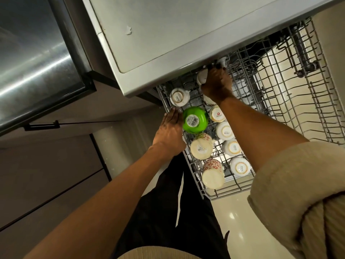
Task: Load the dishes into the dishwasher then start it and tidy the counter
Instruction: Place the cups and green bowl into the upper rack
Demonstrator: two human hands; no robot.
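Nine or so cups sit mouth-down in the upper rack (207,195) of the dishwasher, and that is the point of it: upside down they drain and the spray gets inside. Down the right column run white cups with printed bases, one at (225,131); on the left a green bowl (195,119), barcode sticker up, then two flower-patterned mugs, the nearest (212,173) lying tilted against the tines. One more white cup (179,97) sits alone at the far left corner.

Now the action: the right hand (217,85) reaches to the far end of the rack, fingers curled over a white cup (202,77) just under the worktop's edge, apparently seating it in the last free spot at the back. Whether it has settled between the tines I cannot tell; the hand covers it. The left hand (169,135) lies flat and relaxed along the rack's left rim beside the green bowl, holding nothing, by the look of it steadying the pulled-out rack while the other arm works.

Below and to the right the lower rack (306,101) stands pulled out, bare tines showing. The grey worktop (158,34) overhangs the far side, a steel appliance front (33,62) on the far left, and glossy floor tiles (233,221) gleam near the person's dark trousers.
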